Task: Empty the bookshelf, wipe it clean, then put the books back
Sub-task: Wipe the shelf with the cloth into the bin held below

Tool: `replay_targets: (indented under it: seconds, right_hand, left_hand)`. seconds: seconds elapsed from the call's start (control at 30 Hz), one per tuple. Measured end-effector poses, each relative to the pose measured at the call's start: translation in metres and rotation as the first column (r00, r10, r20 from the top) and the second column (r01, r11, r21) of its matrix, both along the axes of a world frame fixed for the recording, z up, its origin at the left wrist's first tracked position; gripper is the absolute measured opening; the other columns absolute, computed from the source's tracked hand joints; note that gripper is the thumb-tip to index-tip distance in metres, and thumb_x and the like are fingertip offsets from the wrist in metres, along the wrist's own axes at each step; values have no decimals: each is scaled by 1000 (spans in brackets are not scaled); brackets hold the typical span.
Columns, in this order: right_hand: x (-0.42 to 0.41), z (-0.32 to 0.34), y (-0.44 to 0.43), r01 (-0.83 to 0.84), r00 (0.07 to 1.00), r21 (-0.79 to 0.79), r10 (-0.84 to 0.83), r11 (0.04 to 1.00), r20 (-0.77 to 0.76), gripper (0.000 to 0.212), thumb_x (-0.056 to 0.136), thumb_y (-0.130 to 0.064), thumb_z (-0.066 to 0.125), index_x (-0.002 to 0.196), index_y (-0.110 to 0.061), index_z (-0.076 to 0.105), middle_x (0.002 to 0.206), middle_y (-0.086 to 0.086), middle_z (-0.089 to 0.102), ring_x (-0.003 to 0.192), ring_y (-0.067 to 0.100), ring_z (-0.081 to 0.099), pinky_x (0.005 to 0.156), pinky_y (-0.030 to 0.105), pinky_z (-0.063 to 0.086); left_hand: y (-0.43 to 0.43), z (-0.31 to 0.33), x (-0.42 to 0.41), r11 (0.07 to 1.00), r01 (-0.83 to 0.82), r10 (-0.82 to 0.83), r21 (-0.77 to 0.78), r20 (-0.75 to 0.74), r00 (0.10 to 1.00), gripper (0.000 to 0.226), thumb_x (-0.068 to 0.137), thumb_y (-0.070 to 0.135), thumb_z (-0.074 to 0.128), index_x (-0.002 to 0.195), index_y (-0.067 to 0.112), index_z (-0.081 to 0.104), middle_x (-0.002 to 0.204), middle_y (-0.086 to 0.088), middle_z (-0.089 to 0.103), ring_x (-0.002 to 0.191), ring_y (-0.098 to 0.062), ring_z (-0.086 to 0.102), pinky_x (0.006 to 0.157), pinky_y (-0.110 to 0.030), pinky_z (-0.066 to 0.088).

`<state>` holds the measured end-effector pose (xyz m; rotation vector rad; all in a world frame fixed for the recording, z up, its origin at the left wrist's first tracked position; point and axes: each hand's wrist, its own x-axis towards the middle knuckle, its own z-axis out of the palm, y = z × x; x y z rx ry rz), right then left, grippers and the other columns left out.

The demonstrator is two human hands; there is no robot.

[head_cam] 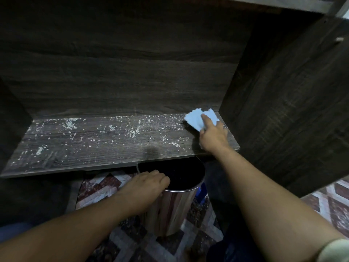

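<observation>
The dark wooden shelf board (98, 144) holds no books and is speckled with white dust and crumbs. At its far right corner my right hand (213, 135) presses a light blue cloth (198, 119) flat onto the board, with one finger stretched out over the cloth. My left hand (149, 183) grips the rim of a shiny steel bin (175, 207), which sits just under the shelf's front edge. No books are in view.
The shelf's back panel (122, 72) and right side wall (294, 110) close in the compartment, with another board above (273, 2). A left wall (11, 120) bounds the other end. Patterned floor tiles (330, 203) lie below, and something blue (201, 192) shows behind the bin.
</observation>
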<state>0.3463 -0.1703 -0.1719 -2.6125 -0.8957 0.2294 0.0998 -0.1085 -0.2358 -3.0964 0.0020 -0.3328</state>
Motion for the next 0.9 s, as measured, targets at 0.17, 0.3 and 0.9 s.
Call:
replay_targets:
  seconds: [0.17, 0.3, 0.9]
  right_hand:
    - [-4, -7, -9, -193, 981, -103, 190, 976, -35, 56, 99, -27, 40, 149, -44, 24, 153, 16, 20, 137, 39, 20, 114, 44, 23]
    - [-14, -15, -9, -358, 931, -262, 365, 896, -26, 54, 99, -27, 42, 145, -51, 30, 156, 12, 19, 138, 35, 18, 113, 48, 26]
    - [-15, -14, -6, -242, 924, -316, 317, 917, 212, 51, 99, -28, 42, 143, -50, 31, 148, 9, 29, 127, 34, 29, 101, 48, 32]
  left_hand:
    - [2, -1, -1, 1000, -3, 3, 5, 10, 1000, 59, 48, 18, 85, 82, 26, 37, 72, 8, 51, 65, -13, 52, 52, -26, 42]
    - [2, -1, -2, 1000, -4, 4, 5, 12, 1000, 60, 48, 18, 85, 84, 25, 37, 74, 7, 52, 66, -14, 53, 53, -27, 44]
    - [1, -2, -2, 1000, -2, 2, 11, 1, 1000, 54, 49, 18, 84, 82, 24, 42, 72, 7, 52, 65, -13, 53, 53, -26, 45]
